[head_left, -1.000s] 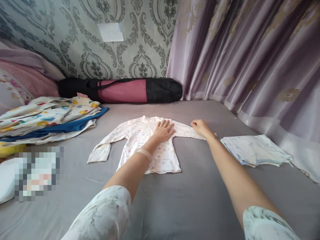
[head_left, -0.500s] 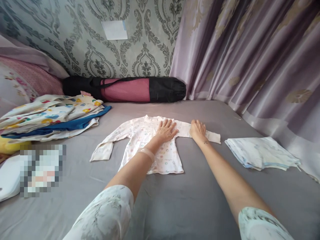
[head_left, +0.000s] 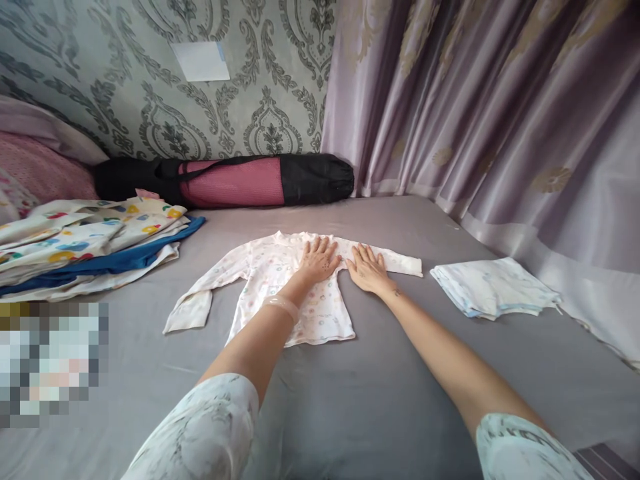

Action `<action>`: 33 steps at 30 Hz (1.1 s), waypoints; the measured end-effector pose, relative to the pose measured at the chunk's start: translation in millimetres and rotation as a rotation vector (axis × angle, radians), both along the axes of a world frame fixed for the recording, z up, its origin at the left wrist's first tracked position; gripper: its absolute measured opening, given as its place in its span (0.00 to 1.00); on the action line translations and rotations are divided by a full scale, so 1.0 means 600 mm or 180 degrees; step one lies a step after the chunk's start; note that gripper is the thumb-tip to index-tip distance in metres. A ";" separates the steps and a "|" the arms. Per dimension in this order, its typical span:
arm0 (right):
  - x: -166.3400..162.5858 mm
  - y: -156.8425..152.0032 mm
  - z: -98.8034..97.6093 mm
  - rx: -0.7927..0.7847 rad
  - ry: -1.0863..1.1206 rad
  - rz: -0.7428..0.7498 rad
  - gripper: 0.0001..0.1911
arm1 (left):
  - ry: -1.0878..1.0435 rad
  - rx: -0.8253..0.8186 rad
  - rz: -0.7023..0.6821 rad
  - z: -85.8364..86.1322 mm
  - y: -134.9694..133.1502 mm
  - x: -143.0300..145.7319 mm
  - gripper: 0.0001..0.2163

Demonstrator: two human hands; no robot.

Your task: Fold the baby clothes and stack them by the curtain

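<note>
A small white long-sleeved shirt (head_left: 273, 267) with a pale print lies spread on the grey sheet, its collar toward the wall. My left hand (head_left: 319, 261) rests flat on the upper chest of the shirt, fingers spread. On the right sleeve, close to the armpit, my right hand (head_left: 367, 268) lies palm down with its fingers stretched out. The right sleeve points straight out to the side. The left sleeve slants toward me, and its cuff end is bent over. My left forearm covers part of the shirt's body.
A folded pale cloth (head_left: 495, 287) lies to the right. Printed and blue clothes (head_left: 90, 243) are piled at the left, with a blurred-out patch in front. A black and pink rolled bag (head_left: 230, 181) lies along the wall. Purple curtains (head_left: 450, 100) hang at the right.
My right hand has gone from a closed grip on the right sleeve to lying flat nearer the shoulder. My left hand stays on the chest. The view has turned slightly right.
</note>
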State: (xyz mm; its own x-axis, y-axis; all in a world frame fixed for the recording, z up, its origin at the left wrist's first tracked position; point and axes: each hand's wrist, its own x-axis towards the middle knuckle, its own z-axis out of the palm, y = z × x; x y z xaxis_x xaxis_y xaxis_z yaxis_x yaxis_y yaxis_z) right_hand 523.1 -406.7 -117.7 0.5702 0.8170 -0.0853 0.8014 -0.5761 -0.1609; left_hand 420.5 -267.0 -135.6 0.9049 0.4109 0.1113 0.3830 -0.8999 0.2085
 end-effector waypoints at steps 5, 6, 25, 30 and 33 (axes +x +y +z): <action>0.026 -0.045 0.006 -0.0319 -0.0032 -0.0457 0.35 | 0.0088 0.0143 -0.0010 0.007 -0.005 -0.005 0.27; 0.033 -0.054 0.006 -0.0371 -0.0074 -0.0525 0.36 | 0.0101 0.0165 -0.0005 0.008 -0.006 -0.005 0.27; 0.150 -0.121 0.044 -0.0139 -0.0430 -0.1128 0.16 | 0.0078 0.0206 -0.0017 0.003 -0.003 -0.005 0.27; 0.143 -0.119 0.026 0.0199 -0.0418 -0.1051 0.19 | 0.0067 0.0234 -0.0007 0.002 -0.003 -0.005 0.27; 0.139 -0.121 0.024 0.0379 -0.0490 -0.0947 0.22 | 0.0045 0.0243 -0.0008 0.002 -0.004 -0.005 0.27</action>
State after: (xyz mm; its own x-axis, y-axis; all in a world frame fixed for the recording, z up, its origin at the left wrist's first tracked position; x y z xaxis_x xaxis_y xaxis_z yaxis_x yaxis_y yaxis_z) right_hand 606.7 -479.2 -103.3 0.7835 0.6123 0.1060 0.6214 -0.7724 -0.1314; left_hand 417.4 -269.3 -134.5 0.9075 0.3996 0.1294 0.3833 -0.9139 0.1340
